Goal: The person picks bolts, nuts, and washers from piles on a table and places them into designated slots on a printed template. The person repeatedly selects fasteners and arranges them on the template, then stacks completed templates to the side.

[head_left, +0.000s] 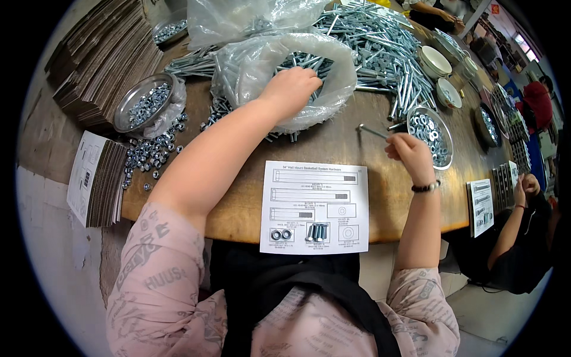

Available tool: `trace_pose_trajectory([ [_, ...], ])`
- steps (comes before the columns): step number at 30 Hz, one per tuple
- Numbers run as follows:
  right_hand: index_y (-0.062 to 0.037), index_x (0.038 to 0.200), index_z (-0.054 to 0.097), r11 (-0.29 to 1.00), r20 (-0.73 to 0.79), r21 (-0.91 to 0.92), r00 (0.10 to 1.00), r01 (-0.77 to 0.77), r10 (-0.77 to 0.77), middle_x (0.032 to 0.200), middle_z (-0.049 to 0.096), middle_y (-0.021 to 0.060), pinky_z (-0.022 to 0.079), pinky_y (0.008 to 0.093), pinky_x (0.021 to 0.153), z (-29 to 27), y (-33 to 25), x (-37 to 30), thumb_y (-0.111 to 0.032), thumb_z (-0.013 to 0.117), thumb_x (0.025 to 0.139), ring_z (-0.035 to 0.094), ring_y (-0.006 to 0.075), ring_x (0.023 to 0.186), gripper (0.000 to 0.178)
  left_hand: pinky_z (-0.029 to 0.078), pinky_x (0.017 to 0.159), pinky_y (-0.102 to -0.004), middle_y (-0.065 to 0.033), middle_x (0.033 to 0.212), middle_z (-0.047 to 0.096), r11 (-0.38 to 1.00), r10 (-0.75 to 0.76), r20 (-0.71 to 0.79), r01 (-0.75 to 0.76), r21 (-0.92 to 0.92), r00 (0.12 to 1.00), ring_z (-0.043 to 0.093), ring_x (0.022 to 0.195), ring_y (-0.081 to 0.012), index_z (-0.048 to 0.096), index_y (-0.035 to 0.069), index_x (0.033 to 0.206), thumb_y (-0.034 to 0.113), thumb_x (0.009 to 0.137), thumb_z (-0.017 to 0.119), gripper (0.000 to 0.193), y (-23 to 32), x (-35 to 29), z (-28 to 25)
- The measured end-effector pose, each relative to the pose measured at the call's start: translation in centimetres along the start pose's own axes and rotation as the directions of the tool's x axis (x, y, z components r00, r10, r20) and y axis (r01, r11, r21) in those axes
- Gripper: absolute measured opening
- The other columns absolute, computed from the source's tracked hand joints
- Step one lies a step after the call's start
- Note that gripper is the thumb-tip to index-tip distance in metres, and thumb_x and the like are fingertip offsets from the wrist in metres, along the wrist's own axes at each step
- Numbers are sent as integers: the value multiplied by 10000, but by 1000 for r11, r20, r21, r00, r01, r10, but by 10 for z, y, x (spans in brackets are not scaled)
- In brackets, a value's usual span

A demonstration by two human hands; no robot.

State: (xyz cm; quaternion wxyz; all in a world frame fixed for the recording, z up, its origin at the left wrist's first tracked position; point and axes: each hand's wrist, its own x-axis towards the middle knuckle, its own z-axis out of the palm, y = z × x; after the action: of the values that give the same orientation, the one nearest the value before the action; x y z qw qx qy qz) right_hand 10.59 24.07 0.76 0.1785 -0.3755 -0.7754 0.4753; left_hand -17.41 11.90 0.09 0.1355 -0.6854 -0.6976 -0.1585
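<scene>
My left hand point(292, 92) reaches into the mouth of a clear plastic bag point(241, 71), its fingers curled down over the loose bolts point(309, 62) inside. The fingertips are hidden, so what they grip does not show. Over the table on the right, my right hand point(411, 156) pinches one long silver bolt point(373, 130), its head pointing away to the left. Between my arms lies a white printed card point(316, 244) at the table's front edge. Two nuts point(281, 234) and several short bolts point(317, 232) rest on its lower part.
Beside my right hand stands a bowl of washers point(429, 134). Long bolts point(380, 44) are heaped behind the bag. To the left are a metal bowl of nuts point(146, 106), loose nuts point(151, 153) and stacked cardboard point(98, 65). A co-worker's hands point(526, 189) are at the right.
</scene>
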Motion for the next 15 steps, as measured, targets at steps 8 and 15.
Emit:
trace_pose_trajectory([
  [8, -13, 1052, 610, 947, 75, -61, 948, 314, -309, 845, 667, 122, 489, 259, 654, 22, 18, -75, -4, 553, 804, 650, 160, 765, 255, 451, 737, -354, -59, 933, 559, 959, -25, 82, 1, 283, 996, 558, 923, -222, 636, 105, 841, 83, 751, 529, 142, -2, 15, 22],
  [15, -90, 1025, 636, 878, 429, -53, 805, 475, -410, 911, 652, 95, 491, 315, 720, 72, 22, -76, -63, 601, 773, 622, 243, 820, 255, 469, 686, -382, -100, 886, 551, 953, -164, -1, 159, 259, 986, 586, 823, -272, 593, 87, 803, 96, 757, 536, 74, 2, -3, 7],
])
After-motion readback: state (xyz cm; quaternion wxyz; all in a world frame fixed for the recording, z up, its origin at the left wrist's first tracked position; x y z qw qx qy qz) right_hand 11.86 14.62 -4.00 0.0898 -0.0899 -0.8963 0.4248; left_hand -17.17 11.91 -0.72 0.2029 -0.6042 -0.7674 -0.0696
